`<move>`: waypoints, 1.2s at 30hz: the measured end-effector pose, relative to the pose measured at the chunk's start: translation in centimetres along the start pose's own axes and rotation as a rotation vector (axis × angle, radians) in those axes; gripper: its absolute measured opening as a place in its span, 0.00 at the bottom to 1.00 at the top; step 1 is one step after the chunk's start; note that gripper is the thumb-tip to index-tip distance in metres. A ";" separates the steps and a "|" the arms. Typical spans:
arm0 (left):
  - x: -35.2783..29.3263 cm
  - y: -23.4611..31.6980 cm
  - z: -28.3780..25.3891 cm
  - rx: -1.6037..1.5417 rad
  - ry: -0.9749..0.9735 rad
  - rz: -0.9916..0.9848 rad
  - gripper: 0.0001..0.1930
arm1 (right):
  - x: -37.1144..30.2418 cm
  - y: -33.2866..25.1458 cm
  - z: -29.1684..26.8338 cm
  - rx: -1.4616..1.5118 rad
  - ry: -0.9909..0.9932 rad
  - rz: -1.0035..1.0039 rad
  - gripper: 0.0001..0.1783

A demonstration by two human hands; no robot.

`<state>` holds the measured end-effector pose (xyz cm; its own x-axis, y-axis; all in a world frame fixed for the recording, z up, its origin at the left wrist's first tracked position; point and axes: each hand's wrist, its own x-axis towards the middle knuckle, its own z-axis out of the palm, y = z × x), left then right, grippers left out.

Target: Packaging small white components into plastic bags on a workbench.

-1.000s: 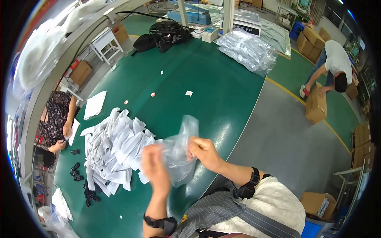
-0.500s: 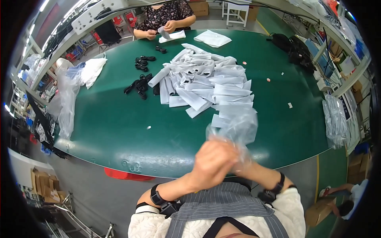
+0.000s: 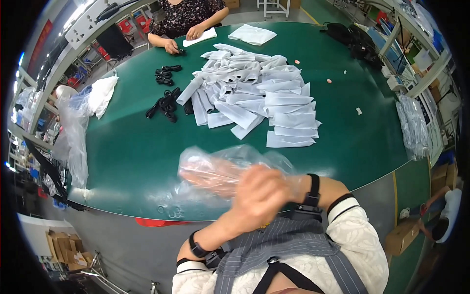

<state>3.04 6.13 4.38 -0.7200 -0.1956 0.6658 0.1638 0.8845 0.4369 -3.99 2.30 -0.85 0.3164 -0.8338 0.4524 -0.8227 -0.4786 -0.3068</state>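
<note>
A clear plastic bag (image 3: 267,159) is stretched over my right hand (image 3: 213,176), which shows blurred through the film with its fingers seemingly extended and nothing visible in them. My left hand (image 3: 259,193) is closed on the bag near my right wrist, crossing in front of that arm. Both hands are above the near edge of the green table (image 3: 132,161). Beyond them lies a large heap of flat whitish-grey pouches (image 3: 240,83), with a neat overlapping row (image 3: 292,120) on its right side.
Bundled black cables (image 3: 166,103) lie left of the heap. Across the table, a person's hand (image 3: 171,47) touches a black bundle. A white packet (image 3: 252,34) lies at the far edge, black bags (image 3: 352,41) far right, and plastic sheeting (image 3: 73,137) hangs at the left.
The bag has swung left, off the pouch row, and my right hand now shows inside it. Across the table, the person has swapped a grey pouch for a black bundle.
</note>
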 end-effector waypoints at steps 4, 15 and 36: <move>-2.1 -0.6 1.5 -0.162 -0.036 0.056 0.09 | 4.2 1.5 3.7 0.022 -0.127 0.108 0.14; -13.0 -8.9 3.4 0.162 0.363 -0.678 0.26 | 3.0 4.9 11.5 1.408 0.244 0.694 0.21; -14.4 -10.3 -0.5 0.085 0.417 -0.776 0.15 | 4.3 5.2 8.4 1.650 0.138 0.762 0.21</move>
<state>12.03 -0.41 -9.39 -0.3003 -0.8774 0.3741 -0.3317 0.4637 0.8215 -2.95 -6.04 -7.50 0.0300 -0.9904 -0.1348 0.5306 0.1301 -0.8376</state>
